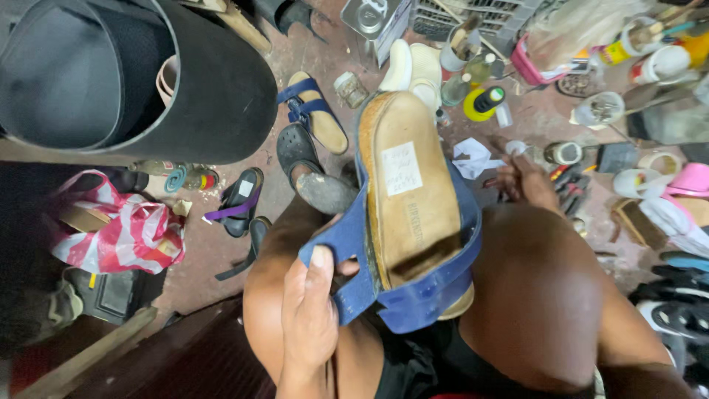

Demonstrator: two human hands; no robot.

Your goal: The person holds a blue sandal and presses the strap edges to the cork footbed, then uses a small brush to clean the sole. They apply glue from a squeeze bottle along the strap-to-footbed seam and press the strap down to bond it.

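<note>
Over the person's bare knees, a worn sandal (pixel 410 214) with blue straps and a tan cork footbed lies lengthwise, toe end pointing away from the camera. A white paper label (pixel 401 168) is stuck on the footbed (handwriting on it, too small to matter). Left hand (pixel 310 310) grips the near blue strap, thumb pressed flat on top and fingers curled under it. Right hand (pixel 526 181) reaches out past the knee to the littered floor, fingers bent down among small tools (pixel 570 181); whether they hold anything cannot be told. Beyond the sandal's toe lies its blue-strapped mate (pixel 316 111), with a dark clog (pixel 295 146) just beside it. A red-and-white plastic bag (pixel 122 229) sits well to the left.
</note>
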